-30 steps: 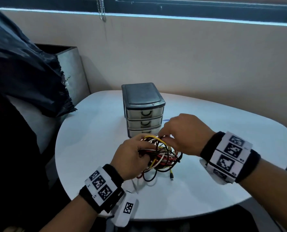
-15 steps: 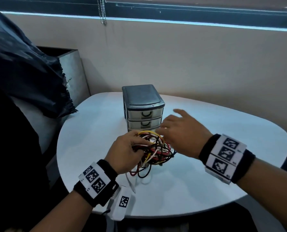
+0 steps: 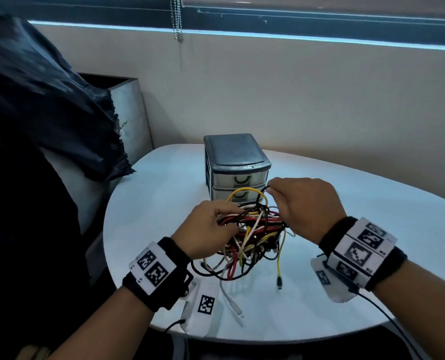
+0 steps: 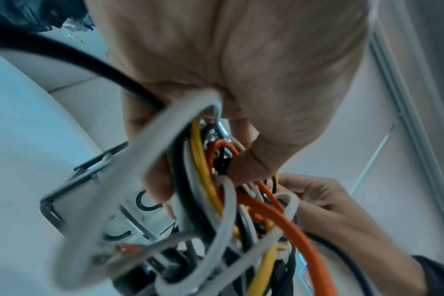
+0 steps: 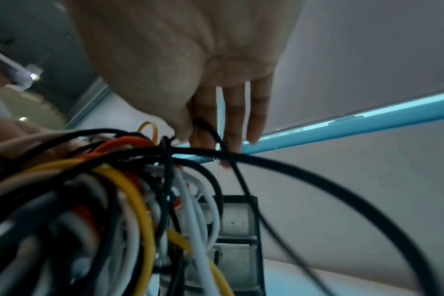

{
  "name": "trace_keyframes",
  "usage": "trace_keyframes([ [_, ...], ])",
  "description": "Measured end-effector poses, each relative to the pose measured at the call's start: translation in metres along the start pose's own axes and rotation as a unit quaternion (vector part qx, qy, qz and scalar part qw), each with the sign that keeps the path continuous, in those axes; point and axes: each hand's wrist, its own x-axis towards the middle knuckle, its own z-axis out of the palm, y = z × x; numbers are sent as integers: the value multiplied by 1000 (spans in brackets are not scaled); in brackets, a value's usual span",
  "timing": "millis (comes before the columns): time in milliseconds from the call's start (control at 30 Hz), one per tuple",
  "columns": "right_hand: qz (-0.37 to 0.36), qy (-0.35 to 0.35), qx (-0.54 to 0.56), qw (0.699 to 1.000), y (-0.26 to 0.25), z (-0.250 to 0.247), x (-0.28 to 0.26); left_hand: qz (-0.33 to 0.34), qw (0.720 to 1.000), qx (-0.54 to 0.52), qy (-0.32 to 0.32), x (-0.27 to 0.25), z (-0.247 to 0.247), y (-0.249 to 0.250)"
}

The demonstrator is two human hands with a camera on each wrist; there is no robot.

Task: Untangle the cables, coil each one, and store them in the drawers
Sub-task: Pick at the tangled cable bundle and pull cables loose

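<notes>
One tangled bundle of cables [image 3: 252, 229] sat lifted between two hands, mixed yellow, red/orange, black and white strands; exact cable count could not be told. Left hand [image 3: 207, 227] gripped the bundle's left side, fingers curled into the strands. Right hand [image 3: 307, 203] pinched one thin black cable [image 5: 217, 138] between thumb and forefinger at the bundle's top right, other fingers straighter. One yellow loop [image 3: 246, 193] arched up between the hands. Loose ends hung below: one yellow plug end [image 3: 279, 280] under the right hand, one white plug end [image 3: 238, 311] under the left. One small drawer unit [image 3: 235, 162] stood just beyond the hands; two drawer fronts showed in the head view, the lower part hidden by cables, all visible ones closed. Two tagged wristbands, one per wrist. Surface was a rounded white table [image 3: 372, 203], beige wall behind, window blind with one bead chain [image 3: 176, 19] above, dark cloth [image 3: 47, 113] left of the left hand.
</notes>
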Motion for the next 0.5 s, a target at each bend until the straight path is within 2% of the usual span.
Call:
trace_keyframes([
  [33,-10,-37,39,999,-1,1,2,-1,1000,-22,-3,0,0,0],
  [100,-69,-67,112,989,-3,1,5,-9,999,-49,-15,1,-1,-3],
  [167,-116,-80,112,984,-7,1,6,-13,997,-63,-36,0,0,-10],
  [233,-127,-71,79,986,-8,5,4,-17,995,-74,-66,-3,1,-14],
  [300,-66,-51,72,994,-10,8,5,-6,991,-66,-113,-5,9,-13],
  [367,51,-1,101,994,-1,14,15,-7,983,-33,-183,-10,23,-11],
  [433,182,48,162,969,19,11,31,-17,974,-2,-224,-16,38,-18],
  [500,266,67,230,934,41,0,39,-42,979,-21,-201,-21,45,-28],
])
